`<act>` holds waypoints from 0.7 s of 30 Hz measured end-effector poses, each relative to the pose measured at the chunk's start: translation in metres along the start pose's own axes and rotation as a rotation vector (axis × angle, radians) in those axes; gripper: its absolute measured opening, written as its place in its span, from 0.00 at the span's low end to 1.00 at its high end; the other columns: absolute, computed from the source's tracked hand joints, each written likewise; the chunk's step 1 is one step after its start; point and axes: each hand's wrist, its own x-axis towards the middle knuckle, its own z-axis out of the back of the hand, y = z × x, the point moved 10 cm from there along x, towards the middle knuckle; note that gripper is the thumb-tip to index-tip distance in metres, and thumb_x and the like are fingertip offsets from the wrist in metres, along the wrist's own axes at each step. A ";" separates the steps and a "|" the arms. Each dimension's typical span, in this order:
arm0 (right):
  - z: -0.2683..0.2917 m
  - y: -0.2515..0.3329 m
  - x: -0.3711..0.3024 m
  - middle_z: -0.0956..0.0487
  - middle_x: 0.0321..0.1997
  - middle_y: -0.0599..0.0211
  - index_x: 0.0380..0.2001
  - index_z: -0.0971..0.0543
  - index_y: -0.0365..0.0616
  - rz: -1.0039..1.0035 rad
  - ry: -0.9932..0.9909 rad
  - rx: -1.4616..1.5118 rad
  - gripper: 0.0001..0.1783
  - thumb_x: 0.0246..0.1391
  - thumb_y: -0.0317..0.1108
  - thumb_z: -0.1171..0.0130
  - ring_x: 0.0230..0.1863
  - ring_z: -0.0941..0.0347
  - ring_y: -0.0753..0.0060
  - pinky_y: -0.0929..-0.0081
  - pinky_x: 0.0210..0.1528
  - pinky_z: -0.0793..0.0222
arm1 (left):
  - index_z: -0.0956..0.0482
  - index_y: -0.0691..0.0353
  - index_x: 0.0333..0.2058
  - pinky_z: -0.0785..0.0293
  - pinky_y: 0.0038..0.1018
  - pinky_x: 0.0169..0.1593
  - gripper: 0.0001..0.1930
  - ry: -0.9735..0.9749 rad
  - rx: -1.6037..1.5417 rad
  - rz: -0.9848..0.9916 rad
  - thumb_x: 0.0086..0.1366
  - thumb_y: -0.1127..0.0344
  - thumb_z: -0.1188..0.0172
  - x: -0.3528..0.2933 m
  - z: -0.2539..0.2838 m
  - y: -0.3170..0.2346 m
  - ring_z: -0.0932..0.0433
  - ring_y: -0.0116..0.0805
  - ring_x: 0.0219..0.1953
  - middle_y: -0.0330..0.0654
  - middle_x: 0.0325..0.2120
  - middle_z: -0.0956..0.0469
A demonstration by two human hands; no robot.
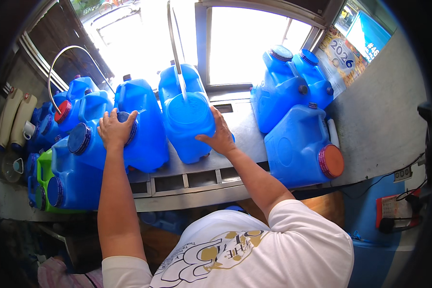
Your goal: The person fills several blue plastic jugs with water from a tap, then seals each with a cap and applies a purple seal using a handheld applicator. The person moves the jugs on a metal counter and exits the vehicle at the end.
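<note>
A blue plastic water jug (183, 139) stands at the middle of the metal counter, under a thin curved metal spout (181, 77) that reaches its wide round mouth. My right hand (220, 132) grips the right side of this jug, thumb toward me and fingers along its edge. To its left stands another blue jug (146, 139) with a dark blue screw cap (129, 126). My left hand (116, 127) is curled over that cap and partly hides it. A capped blue jug (92, 139) sits just left of the left hand.
More blue jugs and a green jug (44, 175) crowd the left end. Three blue jugs stand at the right, the nearest with a red cap (331, 161). A second curved spout (51, 72) meets a red-capped jug. Slotted openings (201, 178) line the counter's front (177, 204).
</note>
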 end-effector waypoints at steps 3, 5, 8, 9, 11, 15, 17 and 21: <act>0.001 -0.001 0.000 0.44 0.72 0.44 0.72 0.51 0.52 -0.021 0.004 -0.001 0.63 0.41 0.61 0.26 0.72 0.47 0.37 0.47 0.71 0.45 | 0.34 0.54 0.66 0.55 0.49 0.72 0.54 0.074 0.009 0.037 0.53 0.17 0.53 0.004 -0.012 0.007 0.45 0.51 0.71 0.54 0.67 0.39; 0.002 0.000 0.001 0.44 0.72 0.45 0.72 0.51 0.52 -0.007 0.005 -0.020 0.63 0.40 0.61 0.26 0.72 0.47 0.37 0.48 0.71 0.45 | 0.36 0.54 0.67 0.56 0.49 0.72 0.54 0.124 0.011 0.059 0.53 0.17 0.53 0.007 -0.015 0.006 0.46 0.51 0.72 0.53 0.68 0.39; 0.005 0.003 0.001 0.43 0.72 0.43 0.72 0.51 0.52 -0.006 0.034 -0.069 0.63 0.41 0.60 0.26 0.71 0.46 0.36 0.49 0.70 0.44 | 0.35 0.54 0.67 0.54 0.48 0.72 0.53 0.180 0.006 0.083 0.53 0.18 0.51 0.005 -0.011 0.003 0.45 0.50 0.71 0.51 0.67 0.38; 0.006 0.004 0.002 0.43 0.71 0.43 0.72 0.51 0.52 -0.009 0.049 -0.089 0.63 0.41 0.59 0.26 0.71 0.45 0.36 0.49 0.70 0.44 | 0.34 0.54 0.66 0.53 0.47 0.71 0.51 0.182 -0.011 0.093 0.53 0.21 0.48 0.005 -0.006 0.000 0.44 0.50 0.71 0.50 0.67 0.37; 0.004 -0.003 0.002 0.44 0.72 0.45 0.72 0.51 0.53 -0.025 0.067 -0.057 0.64 0.39 0.61 0.26 0.71 0.45 0.38 0.48 0.71 0.44 | 0.34 0.53 0.66 0.52 0.47 0.71 0.50 0.200 0.004 0.125 0.53 0.22 0.47 0.007 -0.005 -0.002 0.43 0.50 0.71 0.50 0.66 0.36; 0.004 -0.008 0.003 0.44 0.72 0.47 0.72 0.50 0.55 -0.003 0.108 -0.048 0.64 0.38 0.62 0.26 0.72 0.45 0.39 0.48 0.70 0.44 | 0.32 0.51 0.65 0.51 0.47 0.71 0.48 0.224 0.042 0.204 0.53 0.23 0.46 0.007 -0.003 -0.003 0.42 0.50 0.70 0.48 0.65 0.35; 0.004 -0.007 0.005 0.44 0.72 0.47 0.72 0.50 0.56 -0.012 0.153 -0.043 0.64 0.38 0.62 0.25 0.71 0.45 0.39 0.48 0.70 0.43 | 0.32 0.51 0.65 0.50 0.46 0.71 0.48 0.209 0.047 0.213 0.53 0.24 0.46 0.007 -0.004 0.002 0.42 0.50 0.70 0.47 0.65 0.35; 0.010 -0.009 0.012 0.43 0.72 0.48 0.72 0.48 0.56 -0.033 0.210 -0.021 0.61 0.40 0.63 0.27 0.71 0.44 0.39 0.48 0.69 0.42 | 0.30 0.53 0.63 0.47 0.44 0.70 0.46 0.157 0.049 0.195 0.55 0.26 0.46 0.008 -0.004 -0.001 0.39 0.49 0.68 0.47 0.64 0.33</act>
